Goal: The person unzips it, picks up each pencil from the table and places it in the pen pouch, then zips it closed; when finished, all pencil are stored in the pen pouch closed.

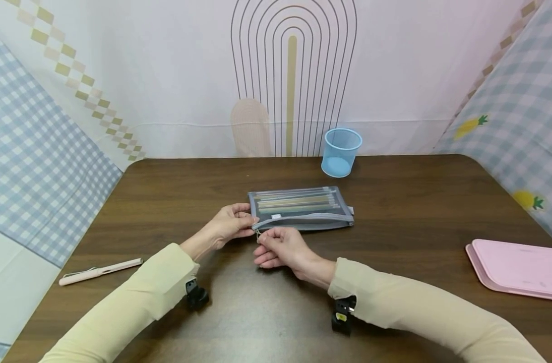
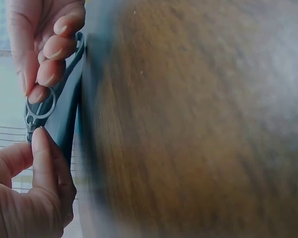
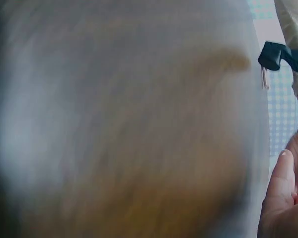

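Note:
A grey see-through zip pencil case point(image 1: 303, 222) lies on the table, with several thin pencil-like sticks point(image 1: 294, 200) visible inside. Its front zip edge gapes in the head view. The left hand point(image 1: 230, 225) grips the case's front left corner between thumb and fingers. Just in front of that corner, the right hand point(image 1: 285, 248) pinches the ring-shaped zip pull point(image 2: 53, 105). In the left wrist view, the left hand point(image 2: 35, 198) is below the ring and the right hand point(image 2: 49, 49) above it. The right wrist view is mostly blurred, with part of the right hand point(image 3: 280, 198) at its edge.
A light blue pen cup point(image 1: 341, 156) stands at the table's back edge. A pale pink pen point(image 1: 101, 271) lies to the left, beside the left forearm. At the far right is a pink flat case point(image 1: 525, 267). Patterned cloths hang around the brown table point(image 1: 393, 201).

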### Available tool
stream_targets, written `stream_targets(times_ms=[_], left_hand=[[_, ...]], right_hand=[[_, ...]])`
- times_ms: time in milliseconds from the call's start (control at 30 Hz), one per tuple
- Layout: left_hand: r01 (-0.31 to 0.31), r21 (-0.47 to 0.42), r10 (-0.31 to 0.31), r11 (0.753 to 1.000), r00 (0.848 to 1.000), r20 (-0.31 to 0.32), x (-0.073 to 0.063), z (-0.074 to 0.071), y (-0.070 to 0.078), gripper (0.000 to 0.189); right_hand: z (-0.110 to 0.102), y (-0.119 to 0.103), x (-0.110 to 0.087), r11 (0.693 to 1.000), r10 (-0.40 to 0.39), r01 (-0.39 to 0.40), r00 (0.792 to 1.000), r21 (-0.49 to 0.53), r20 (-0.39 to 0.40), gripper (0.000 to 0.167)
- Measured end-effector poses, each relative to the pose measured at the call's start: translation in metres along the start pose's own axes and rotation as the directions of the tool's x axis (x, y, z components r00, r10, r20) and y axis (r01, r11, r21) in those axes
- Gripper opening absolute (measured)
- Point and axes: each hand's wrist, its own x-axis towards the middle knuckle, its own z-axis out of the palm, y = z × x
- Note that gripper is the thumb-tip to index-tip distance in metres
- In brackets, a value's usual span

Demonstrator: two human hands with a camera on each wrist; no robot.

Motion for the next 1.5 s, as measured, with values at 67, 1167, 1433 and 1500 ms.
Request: stream_targets(times_ms=[67, 1167, 1433, 1500], left_hand=[[-0.007, -0.005, 0.007, 1.0, 1.0, -0.012, 0.001, 0.002, 0.0, 0.061], [-0.03, -0.006, 0.03, 1.0, 0.998, -0.056, 0.003, -0.015, -0.003, 0.061], [-0.043, 0.009, 0.043, 0.999, 0.998, -0.043, 0.005, -0.013, -0.003, 0.061], [-0.039, 0.017, 0.04, 0.999, 0.998, -0.043, 0.006, -0.012, -0.003, 0.061]], right_hand=[[-0.005, -0.003, 0.0, 0.999, -0.01, 0.009, 1.0, -0.032, -0.015, 0.015], [-0.153, -0.022, -0.046, 0.994, 0.01, -0.038, 0.962, -0.098, -0.273, 0.028], [-0.163, -0.021, -0.057, 0.987, 0.031, -0.072, 0.961, -0.14, -0.276, 0.03], [-0.164, -0.02, -0.059, 0.983, 0.019, -0.067, 0.964, -0.171, -0.265, 0.028]])
